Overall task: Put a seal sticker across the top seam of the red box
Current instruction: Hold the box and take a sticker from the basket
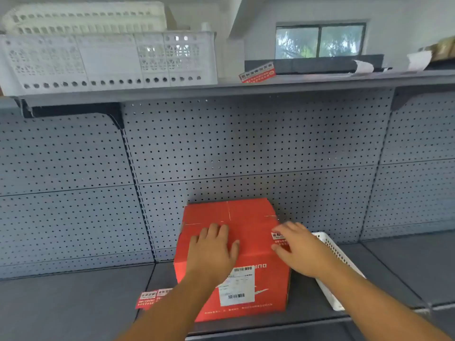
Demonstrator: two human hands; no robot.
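On the red cardboard box point(236, 244), the left hand point(211, 249) lies spread flat; the right hand point(299, 249) half hides a small red-and-white seal sticker point(277, 237), grip indistinct.

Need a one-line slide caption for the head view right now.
Left hand flat on the red box on the shelf while right hand presses a seal sticker near its right edge.

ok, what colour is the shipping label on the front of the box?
White with black barcodes, shipping label, clearest in the head view.
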